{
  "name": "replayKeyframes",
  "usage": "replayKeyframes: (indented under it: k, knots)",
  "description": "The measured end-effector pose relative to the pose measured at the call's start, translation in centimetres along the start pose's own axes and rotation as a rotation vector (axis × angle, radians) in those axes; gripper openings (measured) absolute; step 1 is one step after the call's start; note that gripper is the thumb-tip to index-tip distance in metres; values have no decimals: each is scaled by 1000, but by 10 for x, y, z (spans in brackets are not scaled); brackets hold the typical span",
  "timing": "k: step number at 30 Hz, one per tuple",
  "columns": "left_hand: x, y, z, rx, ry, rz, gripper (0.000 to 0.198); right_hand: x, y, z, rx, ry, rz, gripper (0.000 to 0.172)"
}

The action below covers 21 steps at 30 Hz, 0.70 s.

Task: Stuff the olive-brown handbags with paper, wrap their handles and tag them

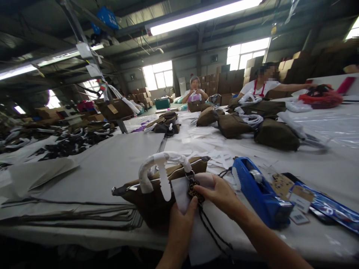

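Note:
An olive-brown handbag (150,203) stands at the table's near edge, its zipper along the top and its handle (147,168) wrapped in white paper. From a ring at the handle's base hangs a dark, gold-patterned charm (194,188) with black cords trailing down. My right hand (221,194) pinches this charm between thumb and fingers. Below it, my left hand (182,220) is closed on a white sheet (181,192) that lies against the bag's front behind the charm. The left fingertips are partly hidden by the sheet.
A blue tape dispenser (258,194) sits right of my hands, beside tags (300,203) and a blue packet (325,205). More olive bags (276,134) lie farther back. Two people (195,95) work across the table. Stacked sheets (112,216) lie at the left edge.

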<state>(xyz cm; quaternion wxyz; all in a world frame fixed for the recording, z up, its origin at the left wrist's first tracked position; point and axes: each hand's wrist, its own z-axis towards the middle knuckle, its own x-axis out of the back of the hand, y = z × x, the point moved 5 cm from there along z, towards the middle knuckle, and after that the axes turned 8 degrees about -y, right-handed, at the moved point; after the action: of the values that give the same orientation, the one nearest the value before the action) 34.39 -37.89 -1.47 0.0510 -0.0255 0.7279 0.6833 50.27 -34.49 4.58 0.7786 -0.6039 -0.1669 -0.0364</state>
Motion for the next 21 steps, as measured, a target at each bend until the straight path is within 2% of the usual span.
replayKeyframes:
  k: [3,7,9,11,13,15,17,21]
  knots:
    - [5,-2,3,-36,56,105,59,2,8,-9,-13,-61,70,34]
    - [9,0,2,4,48,56,58,0,41,-34,-149,-178,553,43]
    - [10,2,1,28,49,48,58,-4,61,-46,-252,-153,838,47]
    - [9,3,0,32,45,55,58,-10,76,-53,-340,-83,1003,45]
    - [8,4,0,23,38,67,59,-17,82,-53,-359,-33,1002,37]
    - [8,5,0,8,39,76,59,-23,79,-47,-305,-24,885,35]
    - [8,4,0,-31,46,98,58,-27,73,-39,-199,2,737,38]
    - [8,2,-1,-111,57,206,48,-29,65,-35,31,171,447,36]
